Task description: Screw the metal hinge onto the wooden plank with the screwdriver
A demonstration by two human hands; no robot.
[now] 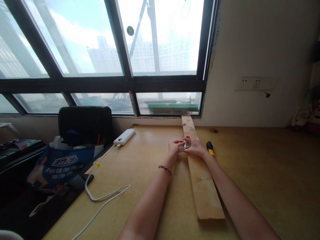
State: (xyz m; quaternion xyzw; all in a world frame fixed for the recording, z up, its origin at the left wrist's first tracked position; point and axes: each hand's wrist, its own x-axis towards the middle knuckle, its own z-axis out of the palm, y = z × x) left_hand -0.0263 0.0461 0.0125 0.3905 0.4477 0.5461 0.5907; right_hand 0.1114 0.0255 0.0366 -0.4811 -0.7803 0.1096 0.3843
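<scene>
Both my hands meet over a long wooden board [203, 186] that lies lengthwise on the table. Between their fingertips is a small silver metal plate with dark holes [186, 144], partly covered by the fingers. My left hand [175, 146], with a braided bracelet at the wrist, is closed in a pinch at the plate's left side. From the right, my right hand [194, 146] grips the plate between thumb and fingers, above the board. Just right of that hand lies a screwdriver with a black and yellow handle [210, 148].
A white power bank [124, 137] sits at the table's left edge, its white cable [107, 196] looping across the wooden tabletop [150, 160]. Left of the table are a black chair [85, 123] and a blue bag [62, 166]. The board's far end reaches the window wall.
</scene>
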